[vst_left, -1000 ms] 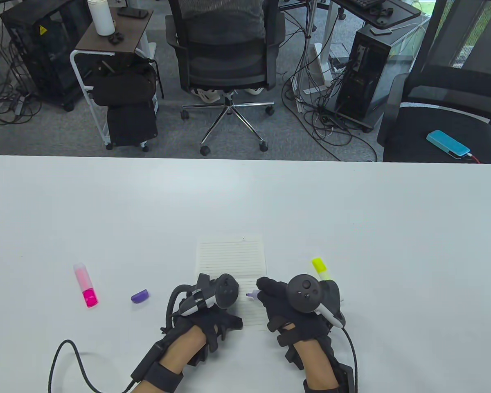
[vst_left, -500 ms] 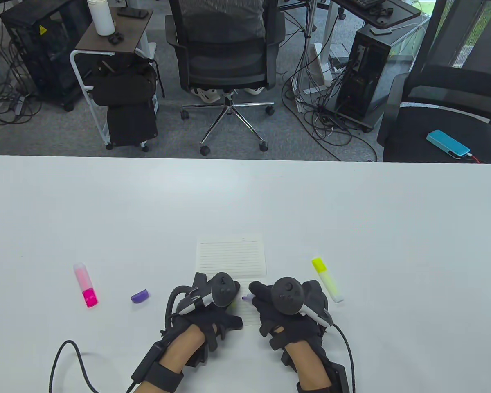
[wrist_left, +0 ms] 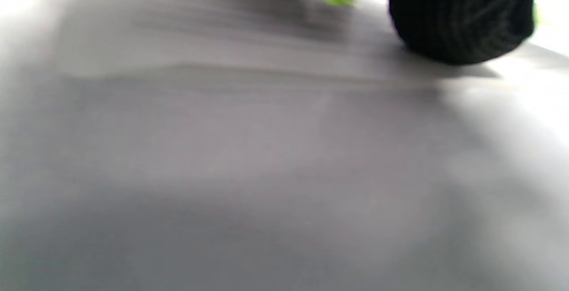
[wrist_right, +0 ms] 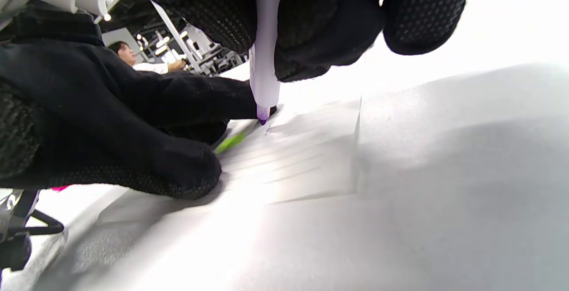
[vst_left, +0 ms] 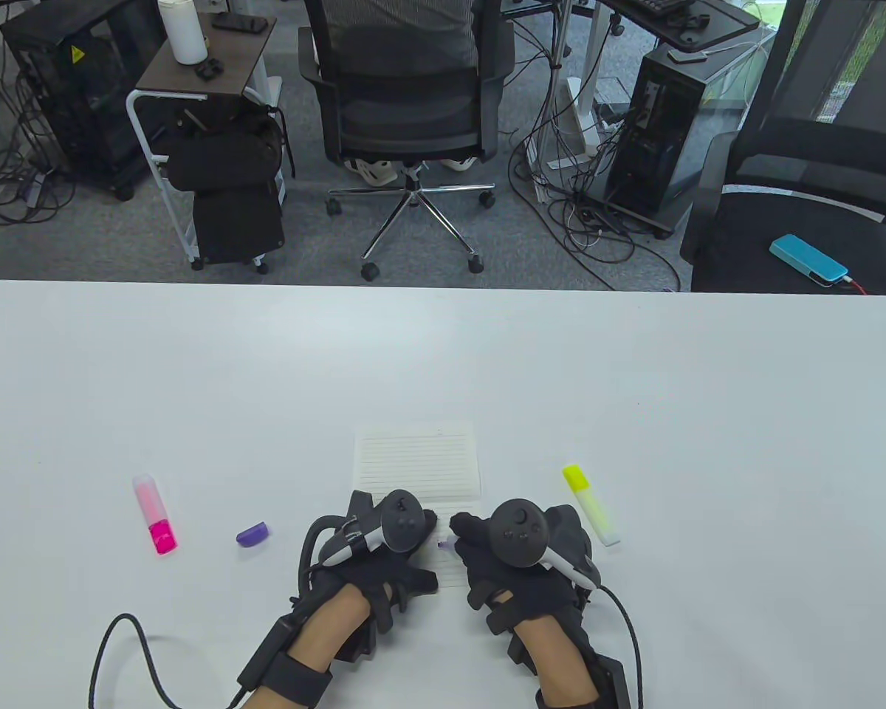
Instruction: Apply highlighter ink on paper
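Purple highlighter [wrist_right: 265, 60] is pinched low on its barrel by right hand [vst_left: 520, 550], tip at paper [vst_left: 418, 461] near surface's front edge. Thin sheet, prob. slides easily, is pressed flat by left hand [vst_left: 384, 550] w/ straight fingers [wrist_left: 462, 20]. Pen judged light, stiff.

The white paper [vst_left: 417, 461] carries thin dark ruled lines and a green streak. Left of the paper lie a purple cap [vst_left: 253, 534] and a pink highlighter [vst_left: 155, 515]; right of it a yellow highlighter [vst_left: 591, 505]. The worktop [vst_left: 635, 384] is plain white; both gloves are black.
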### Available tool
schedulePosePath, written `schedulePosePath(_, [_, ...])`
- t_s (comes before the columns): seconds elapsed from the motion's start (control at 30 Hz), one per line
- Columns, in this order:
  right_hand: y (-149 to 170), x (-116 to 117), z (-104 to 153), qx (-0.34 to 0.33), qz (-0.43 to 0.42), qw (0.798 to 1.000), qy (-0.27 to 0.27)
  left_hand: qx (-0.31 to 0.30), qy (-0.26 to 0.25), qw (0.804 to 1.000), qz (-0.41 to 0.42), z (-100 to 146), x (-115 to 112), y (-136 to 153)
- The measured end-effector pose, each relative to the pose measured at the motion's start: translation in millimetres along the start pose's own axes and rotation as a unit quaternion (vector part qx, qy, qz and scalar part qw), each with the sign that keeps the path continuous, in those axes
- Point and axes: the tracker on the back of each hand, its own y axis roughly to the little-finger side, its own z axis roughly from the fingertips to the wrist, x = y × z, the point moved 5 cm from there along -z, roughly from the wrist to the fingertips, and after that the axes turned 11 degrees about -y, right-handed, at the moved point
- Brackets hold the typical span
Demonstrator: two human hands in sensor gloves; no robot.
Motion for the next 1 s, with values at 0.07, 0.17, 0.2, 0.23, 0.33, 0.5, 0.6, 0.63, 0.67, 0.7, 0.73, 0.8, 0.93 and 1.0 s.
schedulePosePath(0.07, [0, -1, 0, 0.001, 0.004, 1.0, 0.008, -0.001, 0.0, 1.0, -0.001, 0, 0, 0])
schedulePosePath(0.17, [0, 3, -3, 0.006, 0.009, 1.0, -0.005, -0.002, 0.0, 1.0, -0.001, 0, 0, 0])
schedulePosePath(0.2, [0, 4, -4, 0.008, 0.011, 1.0, -0.005, -0.002, 0.001, 1.0, -0.001, 0, 0, 0])
schedulePosePath(0.23, [1, 5, -4, 0.01, 0.012, 1.0, -0.005, -0.002, 0.001, 1.0, -0.001, 0, 0, 0])
schedulePosePath(0.33, [1, 3, -3, 0.023, 0.021, 1.0, -0.002, -0.001, 0.002, 1.0, -0.001, 0, 0, 0])
schedulePosePath(0.5, [12, -3, 1, 0.058, 0.008, 0.998, 0.004, -0.001, 0.001, 1.0, -0.001, 0, 0, 0])
schedulePosePath(0.6, [14, -2, 1, 0.057, 0.001, 0.998, 0.002, -0.001, 0.002, 1.0, -0.001, 0, 0, 0])
schedulePosePath(0.63, [14, -2, 1, 0.057, 0.001, 0.998, 0.002, -0.001, 0.002, 1.0, -0.001, 0, 0, 0])
schedulePosePath(0.67, [13, -2, 1, 0.057, 0.002, 0.998, 0.002, -0.001, 0.002, 1.0, -0.001, 0, 1, 0])
schedulePosePath(0.7, [13, -2, 1, 0.057, 0.002, 0.998, 0.001, 0.0, 0.002, 1.0, -0.001, 0, 1, 0])
schedulePosePath(0.73, [13, -2, 1, 0.058, 0.002, 0.998, -0.001, 0.0, 0.003, 1.0, -0.001, 0, 1, 0])
schedulePosePath(0.8, [13, -3, 3, 0.061, -0.006, 0.998, -0.015, 0.0, 0.003, 1.0, -0.001, 0, 1, 0])
schedulePosePath(0.93, [12, -4, 5, 0.061, -0.004, 0.998, -0.013, 0.0, 0.003, 1.0, -0.001, 0, 1, 0])
schedulePosePath(1.0, [11, -4, 4, 0.048, -0.011, 0.999, -0.011, 0.0, 0.003, 1.0, -0.001, 0, 1, 0])
